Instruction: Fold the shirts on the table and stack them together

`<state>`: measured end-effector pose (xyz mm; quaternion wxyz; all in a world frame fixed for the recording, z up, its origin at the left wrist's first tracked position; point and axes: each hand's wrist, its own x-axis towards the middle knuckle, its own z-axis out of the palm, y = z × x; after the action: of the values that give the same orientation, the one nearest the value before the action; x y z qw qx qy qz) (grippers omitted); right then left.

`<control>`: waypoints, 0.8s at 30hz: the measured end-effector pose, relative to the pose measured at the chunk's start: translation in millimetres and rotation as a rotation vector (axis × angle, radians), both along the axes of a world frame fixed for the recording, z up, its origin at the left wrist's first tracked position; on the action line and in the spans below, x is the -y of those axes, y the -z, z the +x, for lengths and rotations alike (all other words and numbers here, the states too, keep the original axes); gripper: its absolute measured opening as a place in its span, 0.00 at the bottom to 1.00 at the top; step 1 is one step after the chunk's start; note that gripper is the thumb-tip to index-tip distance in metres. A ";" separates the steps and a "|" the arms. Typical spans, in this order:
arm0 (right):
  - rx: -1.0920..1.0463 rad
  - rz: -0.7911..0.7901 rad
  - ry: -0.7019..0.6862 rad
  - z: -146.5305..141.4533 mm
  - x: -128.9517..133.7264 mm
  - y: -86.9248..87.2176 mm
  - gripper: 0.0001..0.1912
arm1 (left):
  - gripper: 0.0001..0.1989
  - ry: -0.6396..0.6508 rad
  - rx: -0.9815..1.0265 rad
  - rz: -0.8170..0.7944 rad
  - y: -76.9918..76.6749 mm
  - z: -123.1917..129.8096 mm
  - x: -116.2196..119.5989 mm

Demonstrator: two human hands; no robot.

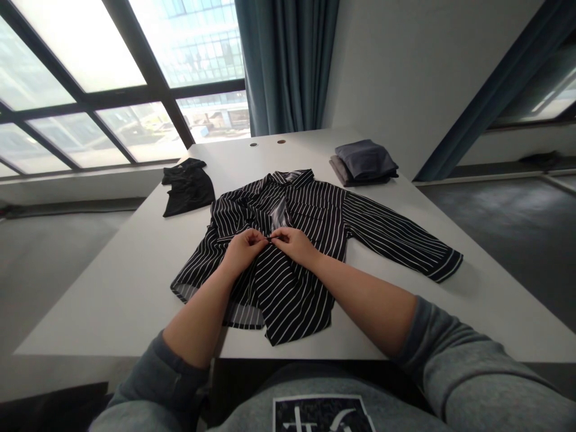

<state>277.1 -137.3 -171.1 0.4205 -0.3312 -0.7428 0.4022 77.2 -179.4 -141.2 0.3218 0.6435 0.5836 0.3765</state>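
Observation:
A black shirt with white stripes [310, 210] lies spread on the white table, its collar pointing away from me. One sleeve stretches out to the right, while the left side is bunched and rumpled. My left hand [244, 248] pinches the front edge of the shirt near its middle. Close beside it, my right hand [293, 243] pinches the other front edge, the fingertips of both hands almost touching. Whatever small part sits between the fingertips, such as a button, is too small to make out. Above my hands the front gapes and shows a pale lining.
On the white table [135, 282], a black folded garment [189, 189] lies at the far left. A stack of dark folded clothes [365, 161] sits at the far right. Two round holes [281, 141] are near the back edge. Behind stand windows and a blue curtain [288, 66].

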 end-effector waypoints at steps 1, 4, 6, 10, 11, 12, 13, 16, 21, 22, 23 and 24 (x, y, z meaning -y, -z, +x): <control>-0.004 -0.003 -0.001 0.1 0.3 -0.4 0.07 | 0.11 0.001 0.014 0.004 0.9 -0.2 -0.4; -0.004 -0.002 -0.003 -0.2 1.1 -1.2 0.07 | 0.12 -0.018 0.082 -0.001 2.4 0.7 -0.9; -0.004 -0.004 -0.004 -0.5 1.7 -1.9 0.07 | 0.13 -0.023 0.135 -0.013 2.8 1.6 -0.7; -0.018 -0.038 -0.022 0.3 3.1 -3.8 0.08 | 0.13 -0.011 0.176 -0.039 3.5 1.6 -0.6; -0.023 -0.051 -0.031 0.7 3.4 -4.3 0.09 | 0.13 -0.016 0.172 -0.044 3.8 1.3 -0.7; -0.029 -0.064 -0.039 1.1 3.6 -4.6 0.09 | 0.13 -0.022 0.167 -0.045 4.1 0.9 -0.9; -0.036 -0.075 -0.044 1.5 3.8 -4.8 0.10 | 0.13 -0.028 0.164 -0.044 4.6 0.5 -1.1; -0.062 -0.096 -0.048 2.0 3.2 -3.8 0.10 | 0.13 -0.029 0.171 -0.045 6.8 -0.6 -1.9; -0.059 -0.074 -0.049 1.5 1.3 0.2 0.09 | 0.12 0.010 0.215 -0.047 8.9 -1.7 -2.3; -0.051 -0.055 -0.047 1.3 1.4 0.3 0.08 | 0.12 0.021 0.226 -0.049 8.6 -1.9 -2.1; -0.042 -0.032 -0.045 1.2 1.8 0.1 0.08 | 0.12 0.030 0.236 -0.052 8.0 -2.2 -1.9; -0.033 -0.004 -0.041 1.0 2.5 -0.6 0.08 | 0.12 0.038 0.243 -0.055 7.3 -2.4 -1.7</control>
<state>278.1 -139.8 -170.5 0.4235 -0.3099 -0.7418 0.4176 74.7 -177.7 -148.5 0.4146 0.5950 0.5381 0.4296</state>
